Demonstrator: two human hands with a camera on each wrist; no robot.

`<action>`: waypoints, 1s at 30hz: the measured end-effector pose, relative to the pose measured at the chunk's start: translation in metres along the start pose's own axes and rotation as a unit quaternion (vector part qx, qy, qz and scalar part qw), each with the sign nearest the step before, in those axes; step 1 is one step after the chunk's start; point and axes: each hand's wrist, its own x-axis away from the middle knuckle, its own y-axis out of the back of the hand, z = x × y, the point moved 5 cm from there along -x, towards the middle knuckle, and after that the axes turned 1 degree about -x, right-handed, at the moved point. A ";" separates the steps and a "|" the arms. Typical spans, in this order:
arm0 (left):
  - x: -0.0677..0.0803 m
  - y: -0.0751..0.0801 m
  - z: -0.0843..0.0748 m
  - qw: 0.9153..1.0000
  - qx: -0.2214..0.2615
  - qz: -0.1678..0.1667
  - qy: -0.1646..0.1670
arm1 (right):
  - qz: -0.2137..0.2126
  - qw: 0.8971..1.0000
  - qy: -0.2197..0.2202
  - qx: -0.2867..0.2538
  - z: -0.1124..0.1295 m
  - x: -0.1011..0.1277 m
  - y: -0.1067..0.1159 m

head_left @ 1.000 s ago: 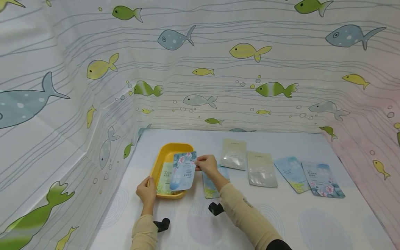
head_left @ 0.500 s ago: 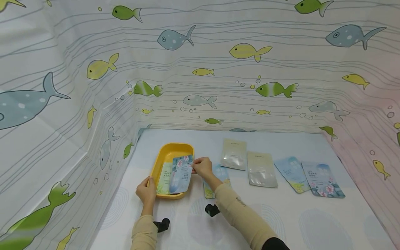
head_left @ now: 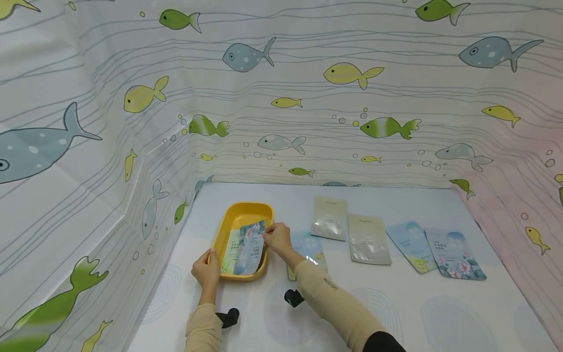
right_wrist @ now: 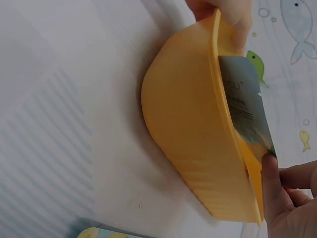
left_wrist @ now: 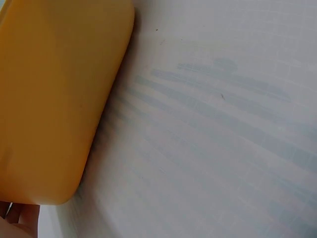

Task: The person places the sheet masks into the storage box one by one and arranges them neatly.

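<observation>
A yellow oval tray (head_left: 228, 222) (right_wrist: 198, 148) (left_wrist: 49, 99) sits at the left of the table. My left hand (head_left: 206, 269) grips its near left rim. My right hand (head_left: 276, 238) pinches the top corner of a blue flowered sachet (head_left: 248, 247) (right_wrist: 245, 104), which lies slanted inside the tray over a green-and-white sachet (head_left: 229, 250). In the right wrist view the sachet's top edge leans on the tray's rim by my fingertips (right_wrist: 277, 198).
More sachets lie in a row to the right: a blue-yellow one (head_left: 310, 249) under my right forearm, two pale beige ones (head_left: 329, 217) (head_left: 368, 239), and two blue ones (head_left: 410, 244) (head_left: 455, 254). Fish-print curtain walls (head_left: 132, 146) enclose the table on three sides.
My right hand has carried the blue flowered sachet left and down, from above the tray's right rim into the tray. The left hand has stayed on the rim.
</observation>
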 end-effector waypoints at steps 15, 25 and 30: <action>-0.001 0.000 0.001 1.000 -0.002 -0.006 -0.009 | 0.004 0.996 0.048 0.076 0.005 0.001 -0.014; -0.001 0.000 0.002 1.000 -0.002 -0.009 -0.011 | 0.008 0.993 0.044 0.110 0.000 -0.002 -0.019; 0.000 0.000 0.001 1.000 -0.002 -0.009 -0.008 | 0.017 0.986 0.072 0.149 0.005 -0.002 -0.020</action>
